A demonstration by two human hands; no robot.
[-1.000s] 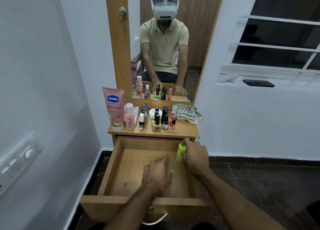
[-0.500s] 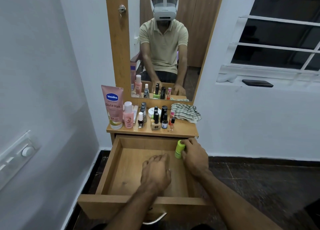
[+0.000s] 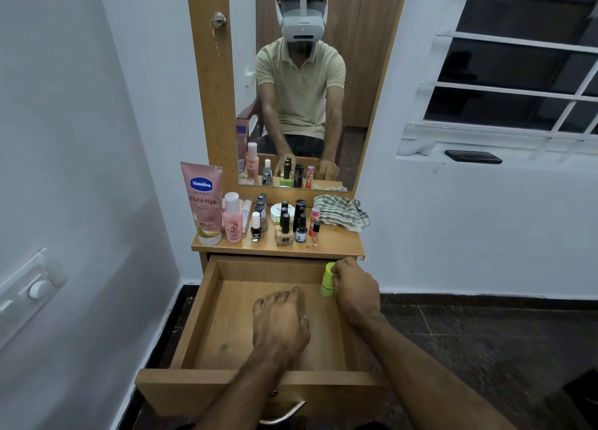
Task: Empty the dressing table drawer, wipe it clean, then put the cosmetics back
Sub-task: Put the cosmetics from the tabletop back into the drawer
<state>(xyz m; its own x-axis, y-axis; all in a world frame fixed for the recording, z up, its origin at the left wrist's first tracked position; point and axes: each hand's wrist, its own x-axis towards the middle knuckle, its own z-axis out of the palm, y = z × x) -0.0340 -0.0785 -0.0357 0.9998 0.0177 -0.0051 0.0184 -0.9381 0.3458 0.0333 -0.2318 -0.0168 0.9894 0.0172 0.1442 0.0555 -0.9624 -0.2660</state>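
The wooden drawer is pulled out under the dressing table top. My right hand grips a small lime-green bottle upright at the drawer's back right corner. My left hand hovers palm down over the drawer's middle, fingers loosely bent, holding nothing. On the table top stand a pink Vaseline tube, a pink bottle, several nail polish bottles, a white jar and a checked cloth.
A mirror rises behind the table and reflects the person and the bottles. White walls close in on the left and right. A barred window with a dark phone on its sill is at the right. A metal drawer handle sticks out below.
My right hand with the green bottle has stayed at the drawer's back right corner. My left hand has kept to the drawer's middle. The view has dropped slightly.
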